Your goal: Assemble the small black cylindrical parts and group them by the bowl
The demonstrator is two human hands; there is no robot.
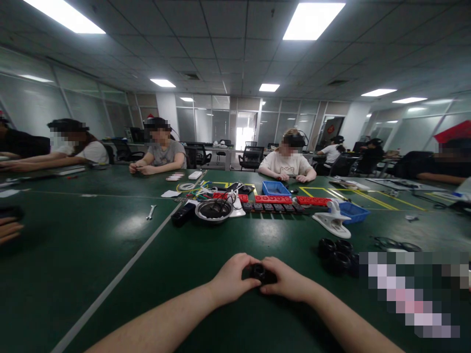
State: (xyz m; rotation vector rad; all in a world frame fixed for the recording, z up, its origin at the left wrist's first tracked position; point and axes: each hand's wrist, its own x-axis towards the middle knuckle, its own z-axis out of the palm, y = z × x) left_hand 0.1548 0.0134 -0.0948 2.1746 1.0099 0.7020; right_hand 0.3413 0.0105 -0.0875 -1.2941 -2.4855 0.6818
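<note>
A small round black part (pixel 258 270) with a hollow centre is held between both hands, low over the green table. My left hand (pixel 236 277) closes on its left side with thumb and fingers. My right hand (pixel 283 278) grips it from the right, thumb at the lower edge. The fingertips of the two hands nearly meet over the top. Several round black pieces (pixel 338 259) stand to the right of my right hand, beside a blurred patch.
Across the middle lie a metal bowl (pixel 214 211), red strips (pixel 274 199), a white clamp-like piece (pixel 334 220) and blue trays (pixel 275 188). A wrench (pixel 150 212) lies left on the green table (pixel 176 274). People sit opposite; another person's hand (pixel 9 229) shows at left.
</note>
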